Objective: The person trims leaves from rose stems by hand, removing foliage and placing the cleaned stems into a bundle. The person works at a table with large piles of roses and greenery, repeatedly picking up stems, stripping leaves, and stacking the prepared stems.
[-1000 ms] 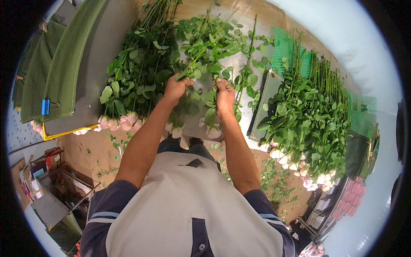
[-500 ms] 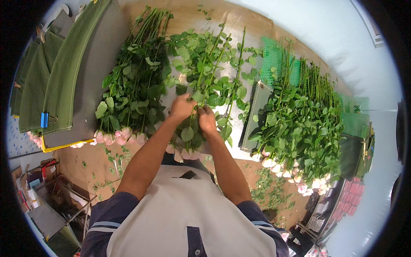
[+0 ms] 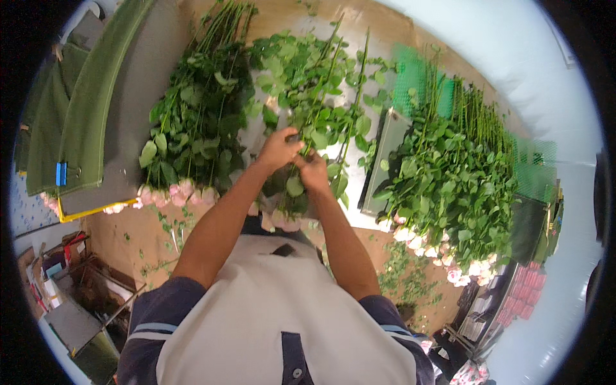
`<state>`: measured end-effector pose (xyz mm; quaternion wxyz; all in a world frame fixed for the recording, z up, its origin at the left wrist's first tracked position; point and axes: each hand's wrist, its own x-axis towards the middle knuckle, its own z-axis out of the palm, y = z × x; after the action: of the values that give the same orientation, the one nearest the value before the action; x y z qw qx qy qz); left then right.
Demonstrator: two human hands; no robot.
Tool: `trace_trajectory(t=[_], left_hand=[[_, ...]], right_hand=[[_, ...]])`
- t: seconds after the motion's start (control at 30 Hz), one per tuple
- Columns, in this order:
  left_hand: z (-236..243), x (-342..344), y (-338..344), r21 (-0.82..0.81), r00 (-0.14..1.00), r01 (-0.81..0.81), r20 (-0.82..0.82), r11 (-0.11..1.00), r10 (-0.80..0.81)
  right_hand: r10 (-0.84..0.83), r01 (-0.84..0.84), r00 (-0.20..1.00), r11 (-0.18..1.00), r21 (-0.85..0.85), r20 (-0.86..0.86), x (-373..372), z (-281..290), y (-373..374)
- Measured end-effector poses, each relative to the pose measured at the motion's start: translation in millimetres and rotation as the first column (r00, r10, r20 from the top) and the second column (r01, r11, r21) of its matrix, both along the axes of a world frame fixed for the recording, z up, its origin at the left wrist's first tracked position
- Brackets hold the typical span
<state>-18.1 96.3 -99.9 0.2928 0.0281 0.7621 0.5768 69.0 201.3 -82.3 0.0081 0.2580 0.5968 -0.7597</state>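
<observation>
Forearms reach up and inward from the lower edge, elbows bent and apart, wrists converging. Pale pink rose bunch (image 3: 294,186) in front of the torso, blooms toward the body, stems pointing away. Right hand (image 3: 312,171) slightly nearer, angled inward, fingers bent onto the stems; some fingers hidden. Left hand (image 3: 280,149) just beside it, turned inward, fingers curled closed around the same stems. Leafy rose pile (image 3: 208,112) to the left; larger rose pile (image 3: 443,170) at right. Beyond: green mesh (image 3: 405,77), wooden worktop (image 3: 276,22).
</observation>
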Motion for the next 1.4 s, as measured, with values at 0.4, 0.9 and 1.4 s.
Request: trace_trajectory(t=[0.4, 0.9, 1.4], left_hand=[[22, 48, -11, -0.318, 0.923, 0.249, -0.209, 0.915, -0.324], [15, 66, -6, -0.383, 0.961, 0.199, -0.104, 0.902, -0.256], [137, 67, -92, 0.246, 0.981, 0.191, -0.026, 0.950, -0.190]], right_hand=[[-0.077, 0.072, 0.997, 0.917, 0.392, -0.002, -10, -29, 27], [-0.152, 0.043, 0.984, 0.723, 0.690, 0.098, -12, -29, 31], [-0.310, 0.308, 0.950, 0.951, -0.038, -0.038, -48, 21, 75]])
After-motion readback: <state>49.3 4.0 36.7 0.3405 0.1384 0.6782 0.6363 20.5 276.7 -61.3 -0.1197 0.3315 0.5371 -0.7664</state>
